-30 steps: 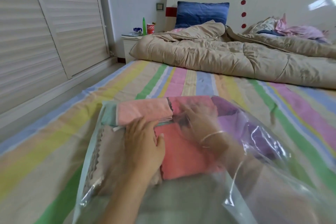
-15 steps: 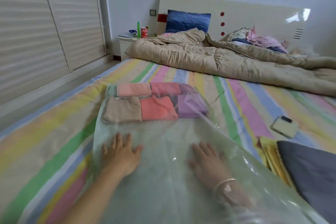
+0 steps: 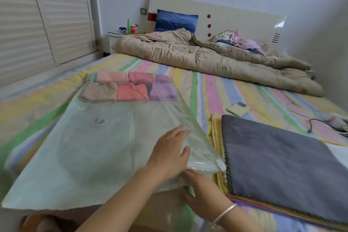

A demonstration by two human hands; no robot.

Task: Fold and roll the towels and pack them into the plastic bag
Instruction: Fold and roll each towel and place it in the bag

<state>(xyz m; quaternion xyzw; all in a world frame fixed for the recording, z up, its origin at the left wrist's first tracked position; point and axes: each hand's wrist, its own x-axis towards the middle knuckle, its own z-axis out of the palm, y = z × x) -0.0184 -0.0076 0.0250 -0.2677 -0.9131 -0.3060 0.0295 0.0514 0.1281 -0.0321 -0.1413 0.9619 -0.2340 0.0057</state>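
A clear plastic bag [image 3: 105,152] lies flat on the striped bed. At its far end, seen through the plastic, sit rolled towels: beige [image 3: 98,92], coral [image 3: 132,92] and purple [image 3: 163,91] in front, with pink [image 3: 113,77] and rose [image 3: 142,77] behind. My left hand [image 3: 169,154] rests flat on top of the bag near its right edge. My right hand [image 3: 203,190], with a bracelet on the wrist, holds the bag's near right edge between thumb and fingers. To the right, a flat grey towel [image 3: 282,165] lies on yellow ones [image 3: 216,132].
A phone [image 3: 238,108] lies on the sheet beyond the grey towel, and a black cable [image 3: 318,120] trails at the right. A bunched tan duvet [image 3: 207,60] and a blue pillow [image 3: 177,20] fill the head of the bed. A nightstand [image 3: 114,37] stands at far left.
Both hands have drawn back from the towels deep in the bag to its near end. They have shifted right, and the right hand has come out of the bag to its edge.
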